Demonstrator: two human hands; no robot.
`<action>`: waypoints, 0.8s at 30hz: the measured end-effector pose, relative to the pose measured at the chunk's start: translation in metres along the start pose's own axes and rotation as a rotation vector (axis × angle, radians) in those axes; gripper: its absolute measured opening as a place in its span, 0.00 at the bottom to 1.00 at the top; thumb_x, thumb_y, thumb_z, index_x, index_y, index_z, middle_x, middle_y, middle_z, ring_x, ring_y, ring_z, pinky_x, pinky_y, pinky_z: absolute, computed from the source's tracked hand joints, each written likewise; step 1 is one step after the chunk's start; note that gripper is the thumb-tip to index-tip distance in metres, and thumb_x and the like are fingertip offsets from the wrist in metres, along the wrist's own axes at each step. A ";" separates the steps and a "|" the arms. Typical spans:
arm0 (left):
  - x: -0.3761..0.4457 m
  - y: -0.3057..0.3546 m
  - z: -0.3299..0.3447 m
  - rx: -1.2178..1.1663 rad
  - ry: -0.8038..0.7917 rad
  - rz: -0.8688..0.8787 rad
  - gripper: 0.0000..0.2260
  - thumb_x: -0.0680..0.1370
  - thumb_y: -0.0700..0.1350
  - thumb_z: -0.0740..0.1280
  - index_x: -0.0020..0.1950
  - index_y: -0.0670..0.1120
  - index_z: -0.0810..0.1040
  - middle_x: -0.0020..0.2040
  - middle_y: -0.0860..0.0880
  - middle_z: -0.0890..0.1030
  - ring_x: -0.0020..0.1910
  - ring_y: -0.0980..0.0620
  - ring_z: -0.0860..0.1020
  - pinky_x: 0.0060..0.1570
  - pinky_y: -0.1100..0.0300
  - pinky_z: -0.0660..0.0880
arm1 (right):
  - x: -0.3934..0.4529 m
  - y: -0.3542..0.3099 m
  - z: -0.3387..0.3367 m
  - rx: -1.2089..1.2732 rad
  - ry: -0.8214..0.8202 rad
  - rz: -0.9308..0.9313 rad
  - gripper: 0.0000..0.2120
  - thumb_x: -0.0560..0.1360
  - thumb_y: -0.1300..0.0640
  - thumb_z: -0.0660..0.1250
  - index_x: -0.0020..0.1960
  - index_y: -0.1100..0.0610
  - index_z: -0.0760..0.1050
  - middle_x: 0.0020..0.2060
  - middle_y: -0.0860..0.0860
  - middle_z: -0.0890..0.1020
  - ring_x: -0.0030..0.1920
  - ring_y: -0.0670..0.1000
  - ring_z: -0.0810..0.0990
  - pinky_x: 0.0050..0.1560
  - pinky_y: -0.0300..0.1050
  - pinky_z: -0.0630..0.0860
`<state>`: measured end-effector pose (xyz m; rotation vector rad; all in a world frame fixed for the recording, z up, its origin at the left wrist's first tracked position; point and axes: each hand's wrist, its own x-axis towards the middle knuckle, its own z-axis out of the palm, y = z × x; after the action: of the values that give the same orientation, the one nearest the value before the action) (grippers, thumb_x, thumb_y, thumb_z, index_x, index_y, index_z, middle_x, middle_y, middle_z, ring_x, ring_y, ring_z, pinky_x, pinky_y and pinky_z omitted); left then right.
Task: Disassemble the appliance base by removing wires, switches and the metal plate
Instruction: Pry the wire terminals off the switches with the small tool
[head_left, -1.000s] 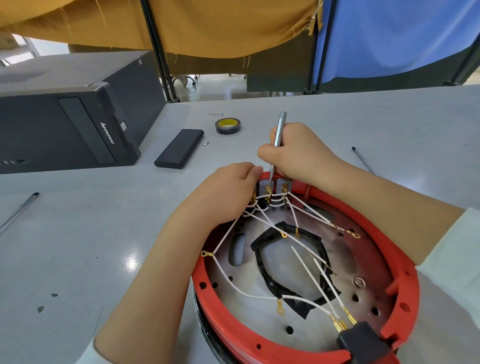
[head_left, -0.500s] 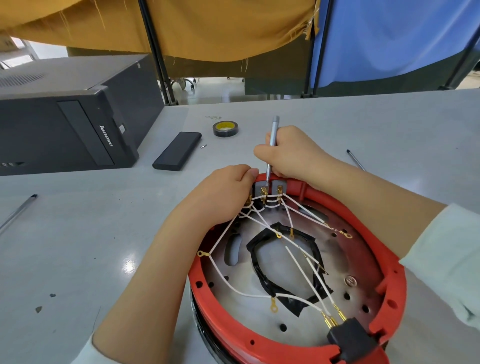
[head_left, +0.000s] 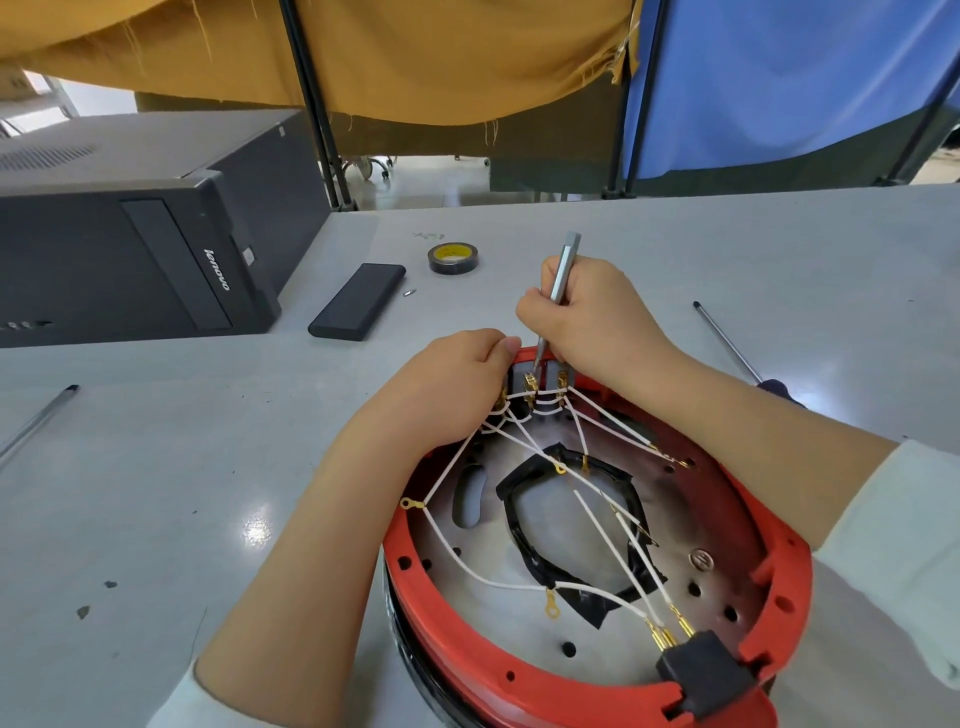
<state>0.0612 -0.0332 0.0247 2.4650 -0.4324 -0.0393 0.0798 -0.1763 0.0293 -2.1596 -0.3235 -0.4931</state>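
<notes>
A round red appliance base (head_left: 431, 613) lies open side up on the grey table. Inside it a metal plate (head_left: 691, 509) carries white wires (head_left: 592, 514) with gold terminals and a ring of black tape (head_left: 545, 566). At the far rim sit switches (head_left: 545, 384) with gold connectors. My right hand (head_left: 592, 317) grips a slim silver screwdriver (head_left: 563, 265) with its tip at a switch terminal. My left hand (head_left: 447, 389) pinches the wires beside the left switch. A black connector block (head_left: 706, 675) sits at the near rim.
A black computer case (head_left: 130, 228) stands at the left. A flat black box (head_left: 358, 301), a small bit (head_left: 410, 292) and a roll of black tape (head_left: 453, 258) lie beyond the base. A long screwdriver (head_left: 727, 343) lies at the right, a pen (head_left: 36, 421) at the left.
The silver screwdriver has tilted slightly to the right in my right hand. Both hands stay at the switches on the far rim.
</notes>
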 end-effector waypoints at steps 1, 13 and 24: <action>0.000 0.000 0.000 -0.003 0.000 -0.004 0.17 0.83 0.51 0.51 0.38 0.46 0.69 0.34 0.49 0.73 0.35 0.54 0.70 0.34 0.59 0.65 | 0.003 -0.001 0.000 -0.008 -0.033 0.028 0.19 0.72 0.61 0.63 0.28 0.54 0.58 0.23 0.48 0.61 0.23 0.45 0.62 0.26 0.38 0.61; 0.000 -0.001 0.000 -0.009 -0.006 -0.019 0.18 0.83 0.52 0.51 0.41 0.44 0.71 0.35 0.50 0.74 0.35 0.54 0.71 0.37 0.60 0.66 | 0.009 -0.001 0.003 -0.016 -0.055 0.108 0.17 0.71 0.60 0.63 0.28 0.55 0.58 0.24 0.49 0.62 0.25 0.46 0.63 0.29 0.41 0.64; 0.001 -0.002 0.001 -0.004 -0.001 -0.009 0.18 0.83 0.52 0.51 0.44 0.44 0.73 0.36 0.50 0.74 0.36 0.55 0.71 0.36 0.61 0.66 | 0.005 -0.003 0.003 -0.037 -0.060 0.063 0.18 0.71 0.61 0.63 0.27 0.54 0.58 0.24 0.49 0.61 0.24 0.46 0.60 0.27 0.40 0.59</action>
<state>0.0631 -0.0325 0.0229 2.4631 -0.4215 -0.0448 0.0837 -0.1719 0.0326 -2.2166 -0.2806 -0.4023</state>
